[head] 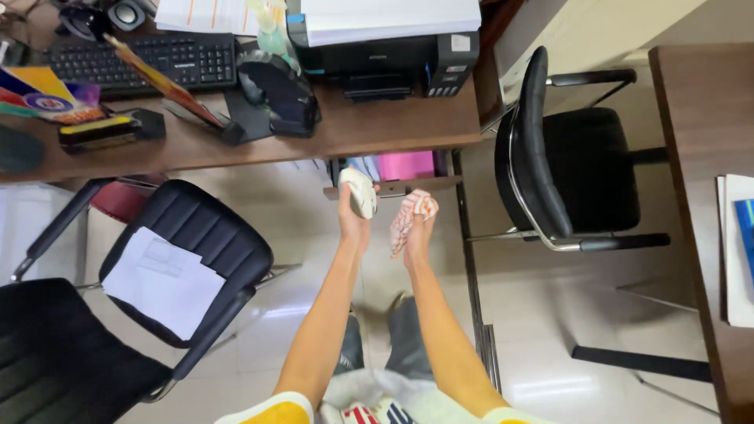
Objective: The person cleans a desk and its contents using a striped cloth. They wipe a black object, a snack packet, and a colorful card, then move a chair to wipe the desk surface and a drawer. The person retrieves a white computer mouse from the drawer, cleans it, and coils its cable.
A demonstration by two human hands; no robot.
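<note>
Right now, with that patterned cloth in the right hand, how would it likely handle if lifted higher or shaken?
The patterned cloth droops below the right hand in soft folds, so it is probably floppy, not stiff. It looks thin and small, so likely light. Bunched in the fist, it seems easy to grip and unlikely to slip or break.

Desk (377, 129): brown wood, topped by a black keyboard (149, 61), a black printer (385, 59) and a tape dispenser (279, 98).
Floor (542, 345): pale glossy tiles, stood on by black chairs (577, 169).
</note>
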